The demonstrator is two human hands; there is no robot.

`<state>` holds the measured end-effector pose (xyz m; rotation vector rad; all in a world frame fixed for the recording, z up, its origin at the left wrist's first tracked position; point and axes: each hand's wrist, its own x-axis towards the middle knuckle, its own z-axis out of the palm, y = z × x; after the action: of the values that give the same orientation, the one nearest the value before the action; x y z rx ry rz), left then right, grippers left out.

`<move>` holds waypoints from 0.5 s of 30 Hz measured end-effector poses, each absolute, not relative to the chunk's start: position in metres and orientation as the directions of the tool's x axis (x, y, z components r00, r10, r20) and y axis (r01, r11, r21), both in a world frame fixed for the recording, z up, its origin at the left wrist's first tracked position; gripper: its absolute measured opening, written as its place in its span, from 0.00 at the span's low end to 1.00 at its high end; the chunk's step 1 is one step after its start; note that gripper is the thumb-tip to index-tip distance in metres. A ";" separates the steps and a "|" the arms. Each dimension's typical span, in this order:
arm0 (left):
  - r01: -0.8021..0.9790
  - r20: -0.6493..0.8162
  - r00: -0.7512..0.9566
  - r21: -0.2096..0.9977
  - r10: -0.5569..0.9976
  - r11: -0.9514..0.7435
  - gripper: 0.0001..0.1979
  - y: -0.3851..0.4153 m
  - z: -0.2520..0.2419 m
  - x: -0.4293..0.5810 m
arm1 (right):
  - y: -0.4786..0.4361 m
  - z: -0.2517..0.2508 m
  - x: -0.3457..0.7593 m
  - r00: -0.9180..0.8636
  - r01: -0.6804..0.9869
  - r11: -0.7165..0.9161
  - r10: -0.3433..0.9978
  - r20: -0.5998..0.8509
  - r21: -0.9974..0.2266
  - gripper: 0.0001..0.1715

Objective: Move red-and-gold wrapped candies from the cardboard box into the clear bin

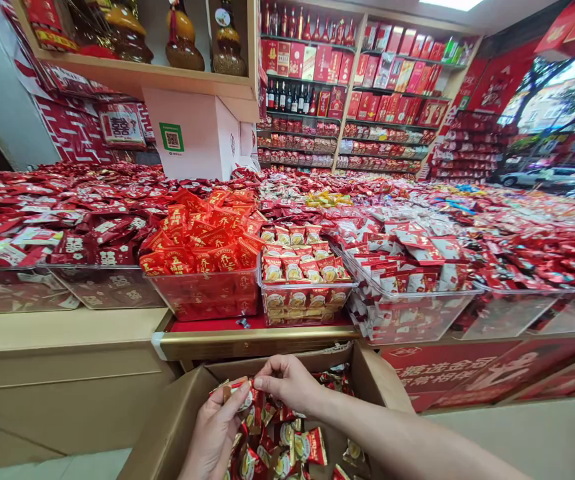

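Observation:
Over an open cardboard box [167, 427], my left hand [215, 423] pinches a small red and gold candy packet [246, 398] between thumb and fingers. From the right, my right hand [287, 383] grips the same packet's upper edge with thumb and forefinger. More loose packets of that kind, one [310, 445] showing a white and yellow oval print, lie in the box below both hands. Straight ahead on the counter stands a clear plastic bin [312, 295], where similar packets are stacked in neat rows. My fingers partly cover the held packet.
Left of that bin is one heaped with bright red packets [207, 233]; on its right, another holds white and red packets [412, 260]. A gold-edged counter drawer [257, 343] borders the box. Shelves of bottles and gift boxes [307, 60] rise behind. A small wrapper [243, 323] lies on the red ledge.

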<state>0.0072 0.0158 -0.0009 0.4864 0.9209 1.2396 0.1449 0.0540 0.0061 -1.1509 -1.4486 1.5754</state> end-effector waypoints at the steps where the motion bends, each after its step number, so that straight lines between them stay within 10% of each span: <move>1: -0.601 -0.336 0.039 0.744 0.941 0.291 0.08 0.016 -0.003 0.007 | 0.053 0.005 0.144 -0.381 0.046 -0.143 0.912 -0.150 -0.989 0.22; 7: -0.690 -0.423 0.040 0.643 0.905 0.331 0.12 0.021 -0.016 0.007 | 0.051 0.000 0.141 -0.446 0.059 -0.122 0.885 -0.135 -0.991 0.19; 15: -0.773 -0.459 0.083 0.530 0.885 0.347 0.16 0.025 -0.020 0.002 | 0.050 0.034 0.155 -0.454 0.409 0.309 0.885 0.102 -0.859 0.10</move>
<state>0.0021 0.0246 -0.0200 0.1647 0.8176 1.2460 0.1546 0.0501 0.0343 -1.1431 -2.0006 1.0660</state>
